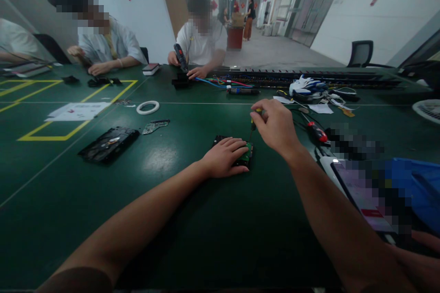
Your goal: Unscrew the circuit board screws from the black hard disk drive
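A hard drive (246,157) with a green circuit board facing up lies on the dark green table, partly covered by my left hand (224,157). The fingers of that hand stretch across its top and the thumb rests along the near side, holding it against the table. In my right hand (275,126) a thin screwdriver (253,126) with a yellow and black handle is pinched upright. Its shaft points down at the far right corner of the drive; whether the tip touches a screw is too small to tell.
Left of the drive lie a black casing (109,144), a loose circuit board (156,126) and a white tape ring (147,107). A red-and-black screwdriver (316,132), gloves (307,85) and a tablet-like device (360,192) are at right. Co-workers sit across the table, one holding a power screwdriver (180,57).
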A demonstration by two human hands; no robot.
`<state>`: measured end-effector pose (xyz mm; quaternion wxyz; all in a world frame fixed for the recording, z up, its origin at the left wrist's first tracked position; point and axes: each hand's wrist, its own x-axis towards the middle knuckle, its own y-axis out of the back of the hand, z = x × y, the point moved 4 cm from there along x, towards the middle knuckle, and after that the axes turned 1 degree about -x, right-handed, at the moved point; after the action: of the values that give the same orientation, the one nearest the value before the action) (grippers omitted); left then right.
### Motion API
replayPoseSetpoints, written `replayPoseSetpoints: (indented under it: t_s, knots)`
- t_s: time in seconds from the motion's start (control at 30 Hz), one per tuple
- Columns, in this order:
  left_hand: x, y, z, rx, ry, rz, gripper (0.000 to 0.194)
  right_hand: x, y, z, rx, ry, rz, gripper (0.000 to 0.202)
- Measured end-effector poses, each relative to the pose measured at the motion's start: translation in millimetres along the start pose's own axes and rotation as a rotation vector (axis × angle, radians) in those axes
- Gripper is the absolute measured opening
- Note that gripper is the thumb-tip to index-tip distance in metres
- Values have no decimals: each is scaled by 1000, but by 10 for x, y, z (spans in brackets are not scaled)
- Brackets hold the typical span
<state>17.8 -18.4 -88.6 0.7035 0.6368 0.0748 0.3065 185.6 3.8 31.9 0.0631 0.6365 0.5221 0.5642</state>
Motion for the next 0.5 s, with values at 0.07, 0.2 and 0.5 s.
replayPoseSetpoints:
  t_s: [0.07, 0.2, 0.5]
  knots:
    - [-1, 2, 2, 3, 5, -4, 74, -1, 2, 1, 4, -10, 7, 11]
    - [-2, 4, 4, 7, 5, -8, 74, -8, -7, 12, 10, -55, 15, 14]
    - [-1, 9, 7, 6, 1, -2, 74, -7, -1, 4, 19, -52, 17, 12]
